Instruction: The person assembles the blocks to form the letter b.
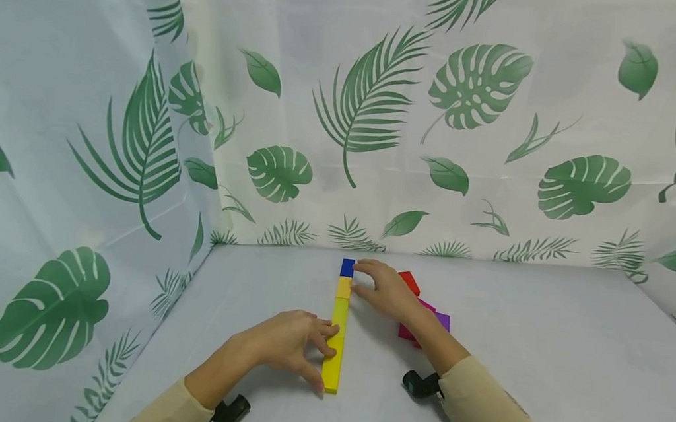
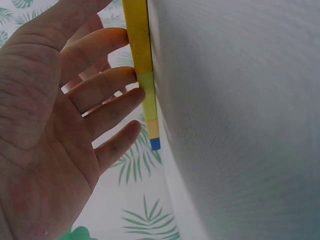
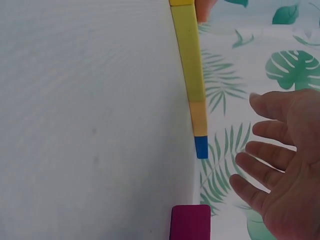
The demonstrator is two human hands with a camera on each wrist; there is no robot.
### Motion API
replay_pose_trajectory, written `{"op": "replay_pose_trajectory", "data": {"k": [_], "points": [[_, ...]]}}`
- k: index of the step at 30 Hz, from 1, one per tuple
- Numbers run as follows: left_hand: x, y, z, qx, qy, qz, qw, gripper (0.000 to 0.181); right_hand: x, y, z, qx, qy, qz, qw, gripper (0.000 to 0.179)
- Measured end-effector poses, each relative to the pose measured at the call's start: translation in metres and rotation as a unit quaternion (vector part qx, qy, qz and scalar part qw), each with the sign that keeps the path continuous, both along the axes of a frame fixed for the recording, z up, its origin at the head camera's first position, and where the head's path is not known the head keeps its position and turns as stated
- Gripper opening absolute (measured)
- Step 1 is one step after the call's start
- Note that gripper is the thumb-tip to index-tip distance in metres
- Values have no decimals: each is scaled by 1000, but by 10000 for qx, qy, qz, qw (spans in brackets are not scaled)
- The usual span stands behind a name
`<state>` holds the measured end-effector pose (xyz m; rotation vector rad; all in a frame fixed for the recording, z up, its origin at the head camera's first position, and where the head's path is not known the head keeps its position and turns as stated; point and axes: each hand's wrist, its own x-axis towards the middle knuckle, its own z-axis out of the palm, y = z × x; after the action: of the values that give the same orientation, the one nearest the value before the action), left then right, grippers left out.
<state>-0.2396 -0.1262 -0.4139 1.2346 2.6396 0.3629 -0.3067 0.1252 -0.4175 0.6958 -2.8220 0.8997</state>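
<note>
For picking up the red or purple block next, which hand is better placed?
Probably the right hand: it holds nothing, and the red block and purple block lie close by, on its side of the row of blocks. The left hand is across the row, fingers against it.

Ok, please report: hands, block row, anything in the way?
Left hand touching joined block row. Right hand near blue block, not gripping. Red block and purple block sit apart, right of row.
</note>
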Motion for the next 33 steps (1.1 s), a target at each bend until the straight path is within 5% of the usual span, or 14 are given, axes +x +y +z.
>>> {"op": "replay_pose_trajectory", "data": {"k": [33], "points": [[2, 1, 1, -32, -42, 65, 10000, 66, 19, 31, 15, 267, 100, -27, 9996, 55]]}}
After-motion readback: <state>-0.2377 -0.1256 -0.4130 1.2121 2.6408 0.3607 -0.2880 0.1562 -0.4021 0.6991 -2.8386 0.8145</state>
